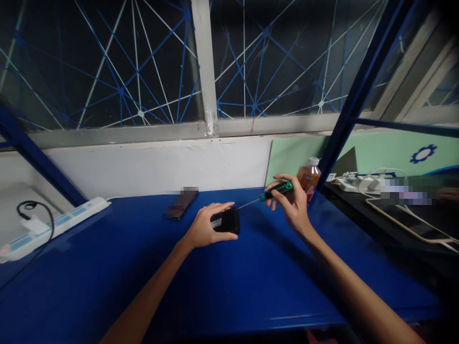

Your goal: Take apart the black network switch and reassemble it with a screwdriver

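Note:
My left hand [206,225] grips a small black box-shaped device [229,223] by its two long sides, just above the blue table [143,267]. A pale label shows on the device beside my palm. In my right hand [296,203] is a screwdriver [276,190] with a green and black handle, held between thumb and fingers. Its thin metal shaft slants down to the left, and the tip is at the device's far right corner. Whether the tip sits in a screw is too small to tell.
A dark phone [182,203] lies at the table's back. On the left is a white power strip [60,227] with a black cable. A drink bottle [309,179] stands behind my right hand. Another phone [409,220] and white cables lie on the black surface at right.

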Demonstrator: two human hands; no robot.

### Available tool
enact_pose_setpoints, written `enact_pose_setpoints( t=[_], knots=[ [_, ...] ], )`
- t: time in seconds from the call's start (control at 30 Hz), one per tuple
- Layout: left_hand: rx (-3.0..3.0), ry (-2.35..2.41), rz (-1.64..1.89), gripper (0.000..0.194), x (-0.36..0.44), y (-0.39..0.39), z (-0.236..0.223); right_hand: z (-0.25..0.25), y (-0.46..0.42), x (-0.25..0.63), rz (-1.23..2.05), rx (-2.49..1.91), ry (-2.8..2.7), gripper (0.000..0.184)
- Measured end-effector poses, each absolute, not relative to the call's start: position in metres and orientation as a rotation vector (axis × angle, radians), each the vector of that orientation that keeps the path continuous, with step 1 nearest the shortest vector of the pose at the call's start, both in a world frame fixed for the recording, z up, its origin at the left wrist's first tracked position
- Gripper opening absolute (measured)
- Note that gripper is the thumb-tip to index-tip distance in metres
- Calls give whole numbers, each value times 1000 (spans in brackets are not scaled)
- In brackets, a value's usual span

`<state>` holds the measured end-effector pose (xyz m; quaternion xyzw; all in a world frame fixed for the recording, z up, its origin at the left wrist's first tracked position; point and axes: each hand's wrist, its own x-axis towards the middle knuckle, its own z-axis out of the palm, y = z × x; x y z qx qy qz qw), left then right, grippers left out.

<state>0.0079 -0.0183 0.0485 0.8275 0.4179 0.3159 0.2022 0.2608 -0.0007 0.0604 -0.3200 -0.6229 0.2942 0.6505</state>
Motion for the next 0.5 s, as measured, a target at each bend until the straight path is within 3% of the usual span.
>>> enact_pose_setpoints(
  t=[0.3, 0.5],
  knots=[
    [2324, 1156, 871, 78, 7, -18, 47, 59, 0, 259, 533, -900, -1375, 38],
    [2319, 1157, 881, 77, 8, -18, 48, 63, 2, 261, 758, -710, -1421, 40]
  ],
)
